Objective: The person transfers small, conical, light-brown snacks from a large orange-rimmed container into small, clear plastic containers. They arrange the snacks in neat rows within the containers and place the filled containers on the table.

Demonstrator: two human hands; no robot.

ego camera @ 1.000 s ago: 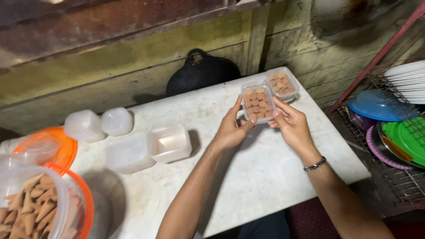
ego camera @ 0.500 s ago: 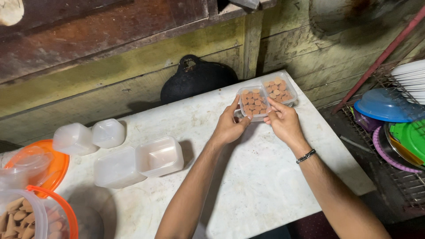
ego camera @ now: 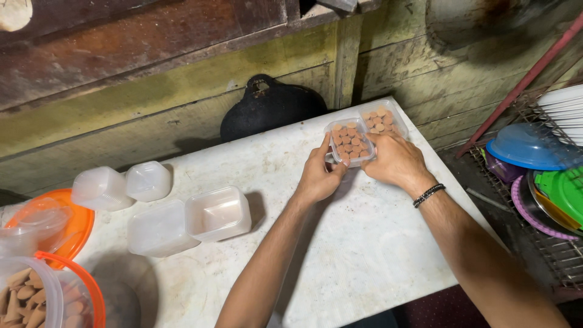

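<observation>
A small clear plastic box (ego camera: pixel 350 141) packed with brown cone-shaped pieces is held between both hands near the far right of the white table (ego camera: pixel 364 255). My left hand (ego camera: pixel 319 176) grips its left side with the thumb along the edge. On the box's right side rests my right hand (ego camera: pixel 396 161), which wears a dark bead bracelet. A second filled clear box (ego camera: pixel 384 121) lies on the table just behind and to the right, touching the held one.
Empty clear boxes (ego camera: pixel 217 213) and their lids (ego camera: pixel 148 180) lie at centre left. A large jar of brown cones with an orange rim (ego camera: pixel 42 297) stands at the lower left. A black pan (ego camera: pixel 270 109) leans against the wall. A rack with a blue bowl (ego camera: pixel 527 147) stands on the right.
Both hands have lowered the filled box toward the table and shifted it back, close against the second filled box. The camera view has also shifted slightly.
</observation>
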